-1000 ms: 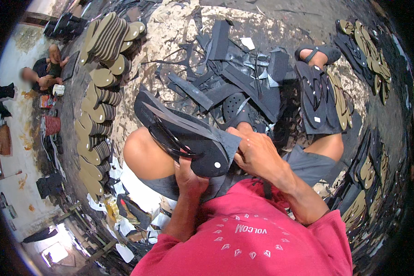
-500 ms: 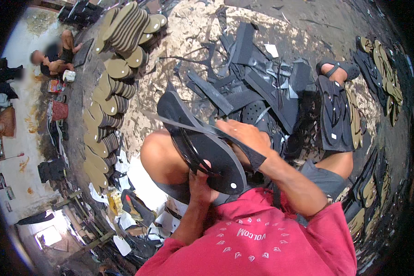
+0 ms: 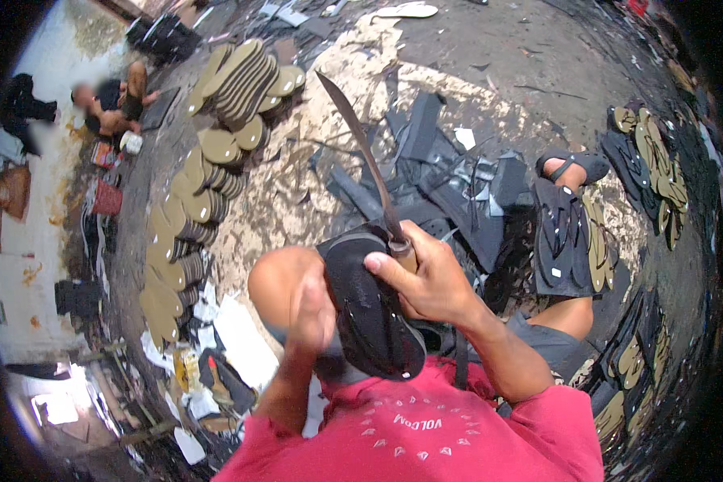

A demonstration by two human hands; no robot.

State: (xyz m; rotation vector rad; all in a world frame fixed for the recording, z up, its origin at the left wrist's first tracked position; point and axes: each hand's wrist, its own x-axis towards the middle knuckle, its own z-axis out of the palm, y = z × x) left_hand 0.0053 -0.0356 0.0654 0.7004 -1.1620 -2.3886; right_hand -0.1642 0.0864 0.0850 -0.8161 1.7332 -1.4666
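Right hand (image 3: pixel 434 281) grips a long knife (image 3: pixel 361 153) pointing up and away, left hand (image 3: pixel 313 309) steadying the black sandal (image 3: pixel 373 317) upright between them over the knee, above a dirty, scrap-littered workshop floor (image 3: pixel 490 72) lined with stacked tan soles (image 3: pixel 193 201), another person (image 3: pixel 108 100) seated far left.

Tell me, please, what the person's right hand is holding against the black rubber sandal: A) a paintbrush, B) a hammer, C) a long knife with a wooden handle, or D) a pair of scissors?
C: the right hand grips a wooden handle from which a long narrow knife blade rises up and to the left, beside the black rubber sandal that the left hand steadies.
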